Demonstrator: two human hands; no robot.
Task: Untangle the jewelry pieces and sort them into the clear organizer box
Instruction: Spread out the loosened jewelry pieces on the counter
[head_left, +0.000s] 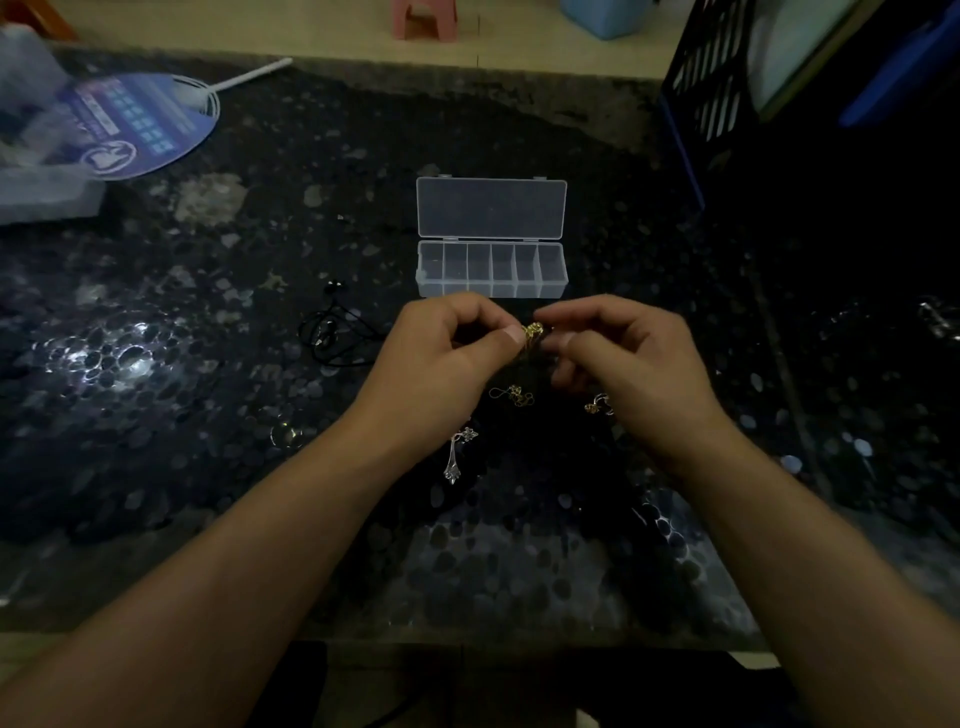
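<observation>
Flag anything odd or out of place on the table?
Nothing damaged. Organizer box sits open, its compartments looking empty. Loose pieces lie scattered: silver pendant, gold chain, black cord. Left hand and right hand pinch a gold piece.

Both bare forearms reach forward and angle inward, wrists near each other. The left hand (441, 358) and right hand (623, 358) face one another, fingers curled, thumbs and fingertips pinching together between them, knuckles up
</observation>
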